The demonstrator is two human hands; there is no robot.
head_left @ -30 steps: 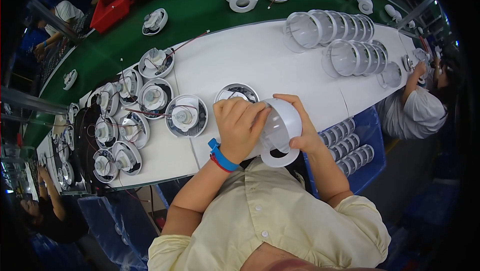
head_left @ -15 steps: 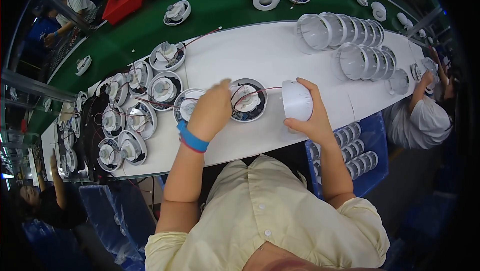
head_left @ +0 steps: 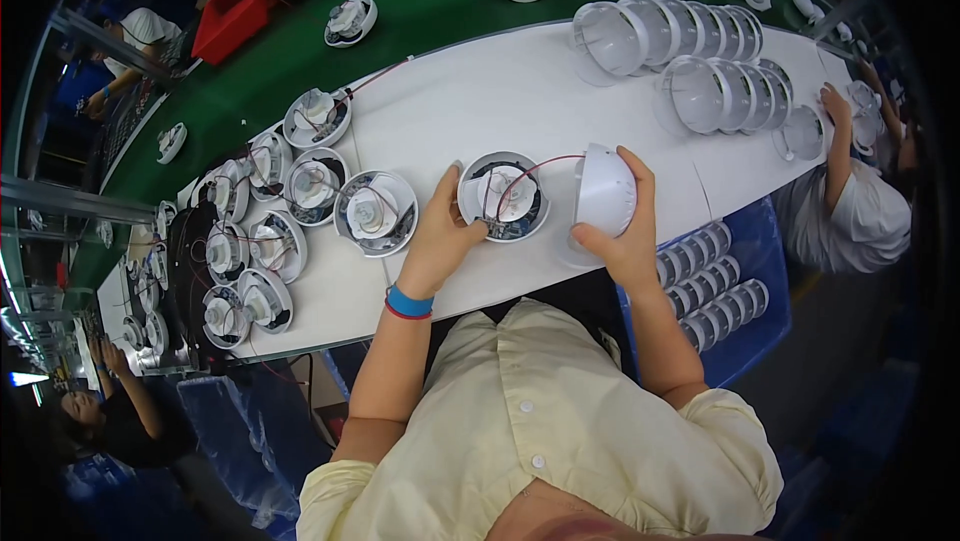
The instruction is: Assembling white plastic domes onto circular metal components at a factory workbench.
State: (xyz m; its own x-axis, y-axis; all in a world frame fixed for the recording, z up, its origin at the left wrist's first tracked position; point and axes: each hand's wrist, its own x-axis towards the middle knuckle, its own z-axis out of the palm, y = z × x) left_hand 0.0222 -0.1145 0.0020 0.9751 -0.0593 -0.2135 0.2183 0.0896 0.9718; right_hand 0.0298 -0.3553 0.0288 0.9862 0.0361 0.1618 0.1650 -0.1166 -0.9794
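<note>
My left hand (head_left: 440, 236), with a blue wristband, curves around the left side of a round white housing (head_left: 541, 211), thumb at its lower rim and fingers at its upper left. Inside this housing sit a white round part and dark circuit boards with wires. In my right hand (head_left: 632, 246) is a white dome cover (head_left: 608, 191), held on its side with the fingers over the top and the thumb below. A thin red wire (head_left: 553, 160) runs from the housing to the dome's open side. Just left of my left hand lies another open housing (head_left: 376, 213).
More open housings with wires (head_left: 278, 244) crowd the table's left side. Rows of clear ringed covers (head_left: 690, 31) lie at the back right. A blue crate (head_left: 745, 341) with white rings stands by my right arm. A green conveyor (head_left: 430, 1) carries further parts; co-workers sit either side.
My left hand has come down from above the housing's left edge to grip its side. The dome in my right hand has shifted slightly right, and the view has moved a little.
</note>
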